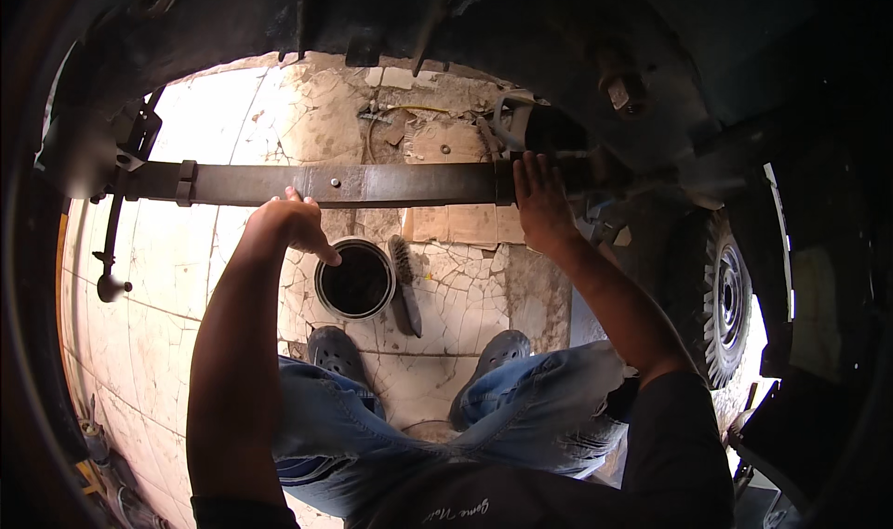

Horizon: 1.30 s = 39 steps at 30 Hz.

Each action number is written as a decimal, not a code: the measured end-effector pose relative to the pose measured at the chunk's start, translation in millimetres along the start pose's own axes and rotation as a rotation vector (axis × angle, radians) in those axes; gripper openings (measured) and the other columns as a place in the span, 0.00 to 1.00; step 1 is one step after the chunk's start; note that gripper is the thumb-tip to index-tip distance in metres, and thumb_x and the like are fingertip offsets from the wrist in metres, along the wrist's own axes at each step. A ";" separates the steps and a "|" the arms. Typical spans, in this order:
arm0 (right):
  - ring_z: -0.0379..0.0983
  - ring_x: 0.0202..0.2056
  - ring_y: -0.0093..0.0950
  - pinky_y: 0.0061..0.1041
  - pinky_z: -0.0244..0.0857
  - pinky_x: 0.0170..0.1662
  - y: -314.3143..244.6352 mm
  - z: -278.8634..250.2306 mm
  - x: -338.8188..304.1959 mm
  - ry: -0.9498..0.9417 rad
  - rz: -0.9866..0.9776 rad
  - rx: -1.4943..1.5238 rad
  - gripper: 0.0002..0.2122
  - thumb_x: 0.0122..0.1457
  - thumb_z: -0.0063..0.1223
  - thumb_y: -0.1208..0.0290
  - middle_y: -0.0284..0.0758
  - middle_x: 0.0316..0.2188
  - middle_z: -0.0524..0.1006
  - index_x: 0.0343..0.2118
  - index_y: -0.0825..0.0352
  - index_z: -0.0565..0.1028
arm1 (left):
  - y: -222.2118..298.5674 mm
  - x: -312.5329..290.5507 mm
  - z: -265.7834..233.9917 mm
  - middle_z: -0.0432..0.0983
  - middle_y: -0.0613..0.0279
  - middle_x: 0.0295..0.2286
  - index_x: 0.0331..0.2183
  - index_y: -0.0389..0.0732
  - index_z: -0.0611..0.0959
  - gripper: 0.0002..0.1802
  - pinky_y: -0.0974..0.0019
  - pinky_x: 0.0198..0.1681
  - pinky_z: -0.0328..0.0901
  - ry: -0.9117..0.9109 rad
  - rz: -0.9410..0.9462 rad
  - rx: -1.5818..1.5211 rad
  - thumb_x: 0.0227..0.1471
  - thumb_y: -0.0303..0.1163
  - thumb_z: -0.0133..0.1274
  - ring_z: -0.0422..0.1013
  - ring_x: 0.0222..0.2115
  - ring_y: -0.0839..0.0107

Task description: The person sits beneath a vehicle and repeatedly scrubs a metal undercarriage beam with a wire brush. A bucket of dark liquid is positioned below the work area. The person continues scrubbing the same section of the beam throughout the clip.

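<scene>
A long flat steel leaf spring [409, 184] runs across in front of me, with a small bolt head near its middle and a metal clip [186, 183] toward its left end. My left hand [290, 222] touches its lower edge left of the middle, fingertips on the metal and thumb stretched out apart. Farther right, my right hand [541, 199] lies with fingers extended over the spring, beside a dark band around it. Below my left thumb a round open can [355, 280] stands on the floor, dark inside. Next to the can lies a wire brush [406, 285].
Dark vehicle bodywork [372, 13] hangs over the far side. A link rod [113, 236] drops from the left end. At the right stands a wheel with a knobbly tyre [727, 297]. Cardboard [451, 224] lies on the cracked tile floor [456, 297], beyond my grey clogs [502, 352].
</scene>
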State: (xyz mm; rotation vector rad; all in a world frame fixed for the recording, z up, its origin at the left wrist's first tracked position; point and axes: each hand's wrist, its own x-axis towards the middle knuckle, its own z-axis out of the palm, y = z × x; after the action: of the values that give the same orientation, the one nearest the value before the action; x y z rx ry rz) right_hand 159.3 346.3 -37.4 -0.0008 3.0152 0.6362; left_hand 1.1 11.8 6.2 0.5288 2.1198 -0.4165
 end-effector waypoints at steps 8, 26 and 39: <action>0.43 0.65 0.49 0.45 0.37 0.67 -9.1 -14.7 4.8 -0.131 -0.016 -0.051 0.39 0.49 0.54 0.68 0.55 0.64 0.48 0.62 0.77 0.49 | -2.1 -1.2 5.8 0.35 0.30 0.62 0.62 0.30 0.47 0.70 0.51 0.63 0.49 0.025 -0.010 -0.010 0.34 0.66 0.62 0.42 0.63 0.40; 0.44 0.65 0.49 0.43 0.38 0.67 -5.1 -4.5 -3.9 -0.009 -0.019 0.086 0.38 0.48 0.52 0.72 0.55 0.64 0.48 0.62 0.78 0.49 | -5.0 -4.5 1.2 0.34 0.35 0.63 0.63 0.33 0.45 0.70 0.51 0.64 0.47 0.009 -0.012 -0.034 0.34 0.65 0.62 0.40 0.64 0.42; 0.45 0.65 0.47 0.45 0.42 0.65 -5.2 -6.8 -15.9 -0.024 -0.052 0.066 0.38 0.49 0.53 0.71 0.53 0.64 0.49 0.62 0.76 0.50 | -8.0 -3.0 6.6 0.32 0.40 0.64 0.64 0.37 0.45 0.69 0.50 0.64 0.47 0.023 0.001 -0.049 0.34 0.66 0.61 0.39 0.64 0.44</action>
State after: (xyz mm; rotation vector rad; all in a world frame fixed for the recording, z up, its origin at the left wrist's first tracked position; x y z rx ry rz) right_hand 174.8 338.6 -32.3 -0.0674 3.0003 0.5274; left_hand 3.2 1.2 5.9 0.5088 2.1465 -0.3581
